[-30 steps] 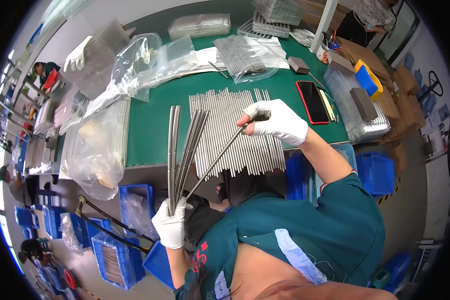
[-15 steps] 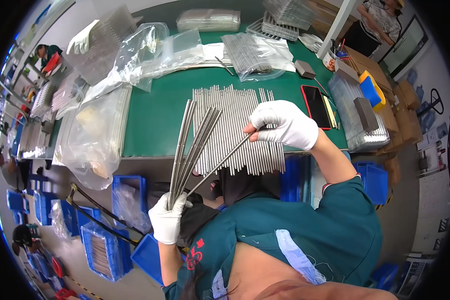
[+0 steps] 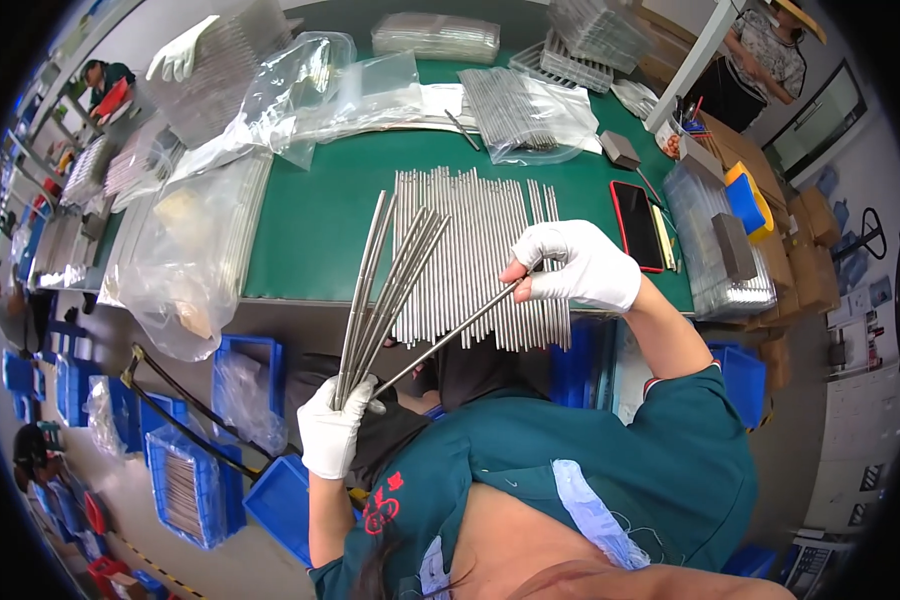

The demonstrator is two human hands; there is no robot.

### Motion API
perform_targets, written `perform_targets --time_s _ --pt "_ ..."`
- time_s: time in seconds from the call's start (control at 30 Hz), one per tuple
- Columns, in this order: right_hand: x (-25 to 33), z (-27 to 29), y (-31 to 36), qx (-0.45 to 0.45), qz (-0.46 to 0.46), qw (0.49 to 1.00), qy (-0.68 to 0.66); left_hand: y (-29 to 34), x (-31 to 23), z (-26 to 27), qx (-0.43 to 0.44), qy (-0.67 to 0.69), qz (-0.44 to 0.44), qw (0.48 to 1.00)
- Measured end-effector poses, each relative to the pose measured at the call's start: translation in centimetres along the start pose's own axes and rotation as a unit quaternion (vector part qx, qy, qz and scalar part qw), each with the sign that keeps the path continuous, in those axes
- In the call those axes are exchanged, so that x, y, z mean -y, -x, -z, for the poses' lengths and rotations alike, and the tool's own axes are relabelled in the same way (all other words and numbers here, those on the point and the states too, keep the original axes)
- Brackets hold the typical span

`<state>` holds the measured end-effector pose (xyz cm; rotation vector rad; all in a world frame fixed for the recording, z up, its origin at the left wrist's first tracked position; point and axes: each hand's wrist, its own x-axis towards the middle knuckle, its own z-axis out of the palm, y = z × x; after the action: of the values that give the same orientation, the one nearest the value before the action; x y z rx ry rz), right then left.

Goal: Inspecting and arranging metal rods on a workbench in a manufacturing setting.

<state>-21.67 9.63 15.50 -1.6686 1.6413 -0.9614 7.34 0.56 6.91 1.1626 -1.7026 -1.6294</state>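
Observation:
My left hand point(image 3: 332, 430), in a white glove, is closed round the lower ends of several thin metal rods point(image 3: 388, 290), which fan upward. In a white glove with bare fingertips, my right hand point(image 3: 576, 266) pinches the upper end of a single metal rod point(image 3: 455, 332). That rod slants down to the left, its lower end at my left hand's fingers. Behind both hands, a row of metal rods point(image 3: 470, 240) lies side by side on the green table point(image 3: 310, 215), their near ends reaching over its front edge.
Left on the table is plastic sheeting point(image 3: 185, 235) over more rods. A bagged bundle of rods point(image 3: 510, 110) lies at the back. To the right are a red-edged phone point(image 3: 637, 226), grey blocks point(image 3: 732, 236) and clear trays point(image 3: 695, 270). Blue crates point(image 3: 195, 490) stand on the floor.
The view has shifted slightly. My right hand has moved a little down, still pinching the single rod. My left hand keeps its hold on the bunch.

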Motion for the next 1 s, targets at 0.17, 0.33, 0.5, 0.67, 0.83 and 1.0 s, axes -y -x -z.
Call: perform_targets --time_s 0.17,0.33,0.5,0.67,0.83,1.0 --pt "0.1 0.7 0.3 0.009 0.004 1.000 -0.026 0.0 0.2 0.1 -0.012 0.009 -0.001 1.000" --pt "-0.1 1.9 -0.8 -0.140 -0.082 0.981 -0.103 0.3 0.6 0.5 0.003 -0.033 -0.018 0.999" --pt "0.8 0.5 -1.8 -0.066 -0.081 0.986 -0.132 0.6 0.2 0.4 -0.008 -0.039 -0.017 0.999" --pt "0.7 0.3 -1.9 -0.022 -0.073 0.989 -0.128 0.7 0.4 0.5 -0.005 -0.026 -0.013 1.000" --pt "1.1 0.4 -1.9 -0.024 -0.082 0.988 -0.130 0.6 0.0 0.5 -0.005 -0.043 -0.028 0.999" --pt "0.7 0.5 -1.5 -0.012 -0.068 0.994 -0.087 0.6 0.4 0.6 0.002 -0.039 -0.036 0.999"
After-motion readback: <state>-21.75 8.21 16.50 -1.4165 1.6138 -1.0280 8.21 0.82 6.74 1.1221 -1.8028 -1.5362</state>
